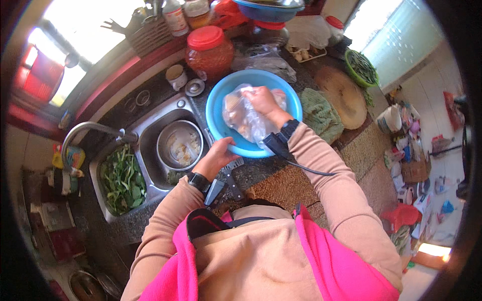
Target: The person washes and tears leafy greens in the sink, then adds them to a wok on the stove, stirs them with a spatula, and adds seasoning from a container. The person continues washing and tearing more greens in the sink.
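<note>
A light-blue plastic basin (215, 113) stands on the dark speckled counter. Inside it lies a clear plastic bag (235, 109) with pale, lumpy pieces showing through; I cannot tell what they are. My right hand (261, 101) grips the bag near its top, over the middle of the basin. At the near left, my left hand (220, 154) holds the basin's rim, thumb on the edge and the other fingers partly hidden. Just below that hand is a black-handled kitchen tool (234, 184) with a slotted metal head. Both wrists wear black straps with devices.
Left, a steel sink (150, 150) holds leafy greens (122, 180) and a metal bowl (162, 150) with food scraps, beneath a curved faucet (84, 126). Behind the basin stands a red-lidded jar (209, 52). Rightward lie a green towel (320, 113) and a round wooden cutting board (342, 98).
</note>
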